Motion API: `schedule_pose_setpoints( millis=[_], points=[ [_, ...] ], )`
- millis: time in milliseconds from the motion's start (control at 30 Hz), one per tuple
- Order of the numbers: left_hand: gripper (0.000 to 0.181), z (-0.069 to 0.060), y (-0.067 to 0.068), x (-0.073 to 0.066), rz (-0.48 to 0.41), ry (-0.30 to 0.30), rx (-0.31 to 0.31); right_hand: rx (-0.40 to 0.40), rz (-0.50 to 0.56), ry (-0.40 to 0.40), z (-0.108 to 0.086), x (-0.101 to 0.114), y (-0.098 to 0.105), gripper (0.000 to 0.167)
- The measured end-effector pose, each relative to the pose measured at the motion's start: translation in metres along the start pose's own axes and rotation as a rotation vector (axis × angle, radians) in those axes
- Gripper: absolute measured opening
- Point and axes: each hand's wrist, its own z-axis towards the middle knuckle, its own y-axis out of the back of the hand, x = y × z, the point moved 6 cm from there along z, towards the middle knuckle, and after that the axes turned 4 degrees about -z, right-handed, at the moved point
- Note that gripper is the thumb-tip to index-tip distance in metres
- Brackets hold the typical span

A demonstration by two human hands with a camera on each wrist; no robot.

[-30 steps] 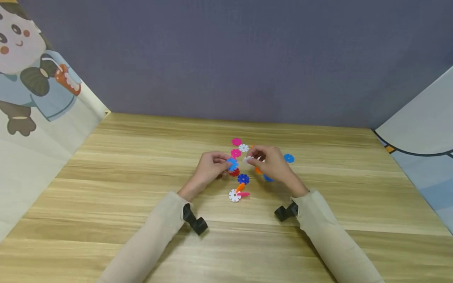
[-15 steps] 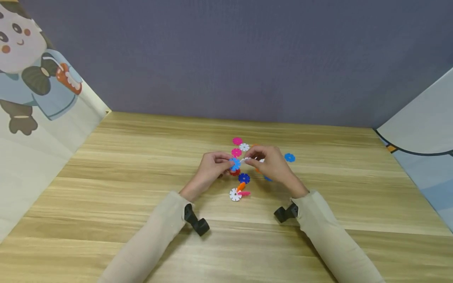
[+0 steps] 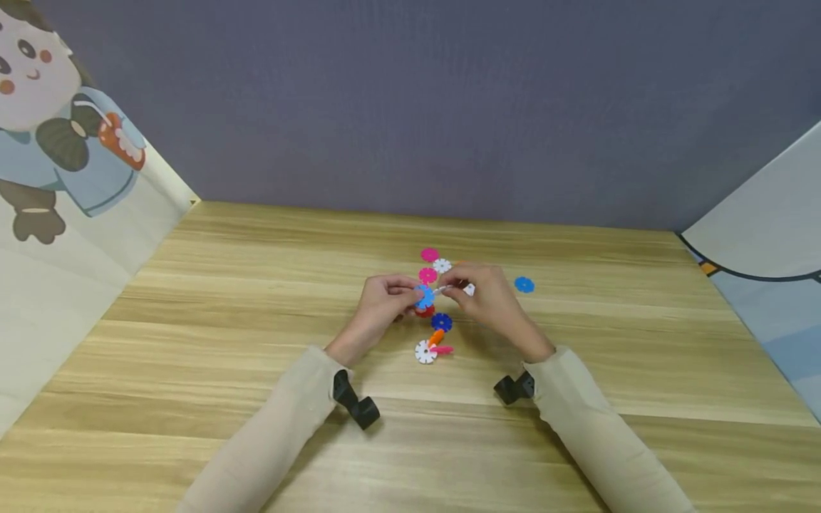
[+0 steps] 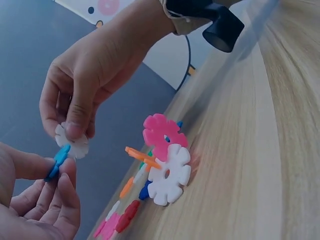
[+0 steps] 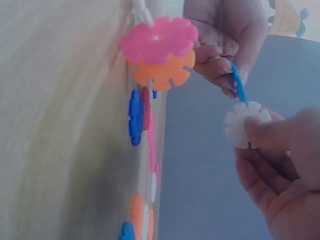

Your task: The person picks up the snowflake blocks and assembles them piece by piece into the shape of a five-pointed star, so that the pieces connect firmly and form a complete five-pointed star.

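Note:
My left hand (image 3: 383,306) pinches a light blue notched plastic disc (image 3: 425,296) between thumb and fingers. With thumb and fingertips my right hand (image 3: 489,303) holds a white notched disc (image 5: 232,125). The edges of these two discs meet in both wrist views, set at an angle to each other; how deep the notches engage is hard to tell. Both hands are above the table. Nearer the person stands a joined piece: a white disc (image 4: 170,176) with an orange disc (image 5: 165,75) and a pink disc (image 5: 160,40) slotted into it.
Loose discs lie around the hands on the wooden table (image 3: 256,235): a dark blue one (image 3: 442,323), a red one (image 3: 425,311), pink ones (image 3: 427,275), a white one (image 3: 442,266). Farther right is a blue disc (image 3: 524,285). A grey-blue partition (image 3: 410,107) stands behind.
My right hand has moved left, bringing the white disc from apart to the edge of the light blue disc. The left hand has shifted very slightly right. The joined piece stays put.

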Motion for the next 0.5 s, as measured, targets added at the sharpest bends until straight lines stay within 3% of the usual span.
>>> schedule_pose_setpoints(
  millis=[300, 500],
  points=[
    [0.019, -0.0006, -0.0029, 0.0007, 0.008, -0.014, 0.01, -0.009, 0.01, 0.048, -0.002, 0.0015, -0.0032, 0.013],
    [0.019, -0.003, -0.0031, 0.0001, -0.023, 0.002, -0.038, -0.03, 0.013, 0.048, -0.0019, 0.005, -0.003, 0.011]
  ],
)
